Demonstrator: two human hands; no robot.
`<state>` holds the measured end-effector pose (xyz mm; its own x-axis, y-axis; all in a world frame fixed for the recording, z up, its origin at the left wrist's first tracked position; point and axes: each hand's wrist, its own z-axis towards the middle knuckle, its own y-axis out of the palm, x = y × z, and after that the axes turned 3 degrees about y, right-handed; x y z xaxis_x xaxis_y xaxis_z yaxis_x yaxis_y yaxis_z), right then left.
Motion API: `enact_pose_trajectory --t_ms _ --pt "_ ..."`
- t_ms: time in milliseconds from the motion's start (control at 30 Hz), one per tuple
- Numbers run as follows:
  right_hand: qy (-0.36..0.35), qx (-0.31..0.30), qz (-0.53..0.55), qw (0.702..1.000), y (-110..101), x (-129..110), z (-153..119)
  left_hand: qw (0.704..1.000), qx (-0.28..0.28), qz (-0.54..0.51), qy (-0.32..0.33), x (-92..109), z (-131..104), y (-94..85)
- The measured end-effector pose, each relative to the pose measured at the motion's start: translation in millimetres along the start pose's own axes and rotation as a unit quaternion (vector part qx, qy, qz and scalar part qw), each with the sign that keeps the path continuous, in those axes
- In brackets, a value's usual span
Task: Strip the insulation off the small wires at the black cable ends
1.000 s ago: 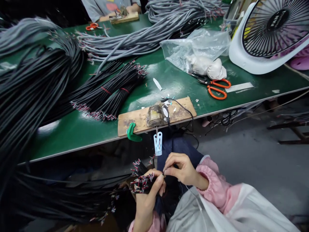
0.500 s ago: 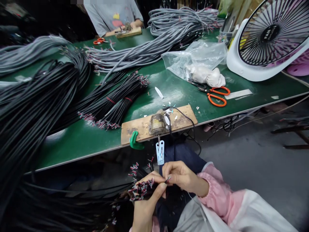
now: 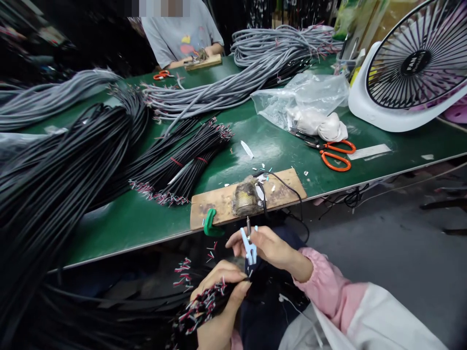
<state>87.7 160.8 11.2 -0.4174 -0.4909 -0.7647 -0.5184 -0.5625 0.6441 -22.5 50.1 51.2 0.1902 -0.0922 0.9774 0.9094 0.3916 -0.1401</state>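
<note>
My left hand [image 3: 221,284] is closed around a bundle of black cables [image 3: 204,304] with stripped red, white and dark wire ends. Between its thumb and forefinger it pinches one cable end [image 3: 249,276], just below a light blue clothespin [image 3: 249,249]. My right hand [image 3: 270,247] has its fingers around the clothespin's upper arms. The clothespin sits at the tip of a metal shaft [image 3: 248,223] that comes from a grimy small motor [image 3: 245,198]. Part of the right fingers is hidden behind the clothespin.
The motor stands on a wooden board [image 3: 209,200], with a green clamp [image 3: 210,222] at the table edge. Orange-handled scissors [image 3: 337,154], a plastic bag [image 3: 302,95], a fan [image 3: 386,114], black cables [image 3: 91,141] and grey cables [image 3: 219,90] lie about. Another person [image 3: 182,36] sits across.
My right hand has left the cable end and moved up to the clothespin, whose arms now stand differently. My left hand still holds the bundle. The view has shifted slightly.
</note>
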Motion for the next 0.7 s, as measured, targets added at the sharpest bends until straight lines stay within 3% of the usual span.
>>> enact_pose_trajectory --t_ms 67,133,400,567,700 --pt "0.023 -0.066 0.091 0.993 -3 11 5 1.000 0.001 0.005 0.001 2 3 1.1" --pt "0.025 -0.082 0.148 0.985 -5 20 8 1.000 -0.011 0.022 0.000 3 5 1.1" --pt "-0.017 0.045 0.158 0.986 6 17 6 0.999 -0.022 0.041 -0.013 1 8 1.7" --pt "-0.015 0.058 0.140 0.988 7 15 6 0.999 -0.022 0.044 -0.019 0 9 2.5" --pt "-0.008 0.031 0.136 0.990 5 18 4 0.998 -0.026 0.054 -0.001 2 10 2.1"
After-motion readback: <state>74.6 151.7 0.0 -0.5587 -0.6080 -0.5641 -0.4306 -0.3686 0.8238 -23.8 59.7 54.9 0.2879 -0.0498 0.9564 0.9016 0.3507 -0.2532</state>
